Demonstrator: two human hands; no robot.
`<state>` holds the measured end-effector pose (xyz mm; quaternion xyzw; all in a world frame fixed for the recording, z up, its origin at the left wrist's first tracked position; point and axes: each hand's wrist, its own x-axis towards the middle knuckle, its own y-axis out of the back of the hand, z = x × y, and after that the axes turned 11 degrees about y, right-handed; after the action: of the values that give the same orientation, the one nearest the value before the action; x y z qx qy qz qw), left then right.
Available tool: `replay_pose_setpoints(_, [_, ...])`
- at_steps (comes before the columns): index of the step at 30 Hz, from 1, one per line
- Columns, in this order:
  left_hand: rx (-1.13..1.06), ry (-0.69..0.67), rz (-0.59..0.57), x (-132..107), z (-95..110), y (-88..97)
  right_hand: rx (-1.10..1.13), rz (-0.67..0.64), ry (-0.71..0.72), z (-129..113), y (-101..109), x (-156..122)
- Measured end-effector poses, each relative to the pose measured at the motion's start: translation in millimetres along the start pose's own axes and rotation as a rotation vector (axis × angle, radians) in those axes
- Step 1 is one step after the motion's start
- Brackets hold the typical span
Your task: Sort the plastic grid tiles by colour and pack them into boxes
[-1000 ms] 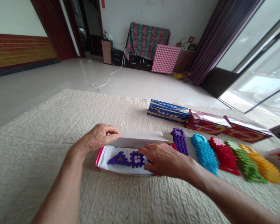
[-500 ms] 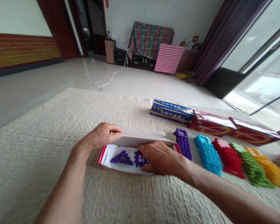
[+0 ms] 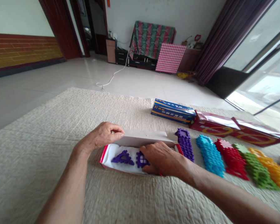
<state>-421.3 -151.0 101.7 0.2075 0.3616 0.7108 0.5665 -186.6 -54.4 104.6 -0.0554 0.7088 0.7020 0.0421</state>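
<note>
A shallow red-edged cardboard box [image 3: 104,158] with a white inside lies on the cream quilted mat. My left hand [image 3: 102,136] pinches the box's raised white flap [image 3: 142,138] at its left end. Inside lie a purple triangle piece [image 3: 123,157] and a purple square grid piece [image 3: 141,159]. My right hand [image 3: 162,158] rests palm down in the box's right half, its fingers bent and touching the grid piece; what lies under it is hidden.
Rows of plastic pieces lie right of the box: purple [image 3: 185,144], blue [image 3: 210,155], red [image 3: 231,158], green [image 3: 254,166] and yellow [image 3: 274,169]. Behind them sit a blue carton [image 3: 172,111] and a long red box [image 3: 235,127]. A white cable [image 3: 112,76] crosses the tiled floor.
My right hand has slid a little leftward inside the box, covering more of the purple grid piece. The left hand keeps its pinch on the flap.
</note>
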Motion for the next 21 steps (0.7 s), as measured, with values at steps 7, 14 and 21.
replay_pose_setpoints(7, [-0.009, 0.005, 0.015, -1, 1, -0.2, 0.013, 0.012, -0.006, 0, 3, -2])
replay_pose_setpoints(14, [-0.016, 0.018, 0.005, 0, 0, 0.0, 0.12, -0.001, 0.001, -3, 33, -8])
replay_pose_setpoints(21, [0.023, 0.03, -0.009, 0, 2, 0.1, 0.168, 0.494, -0.205, 19, 51, -81])
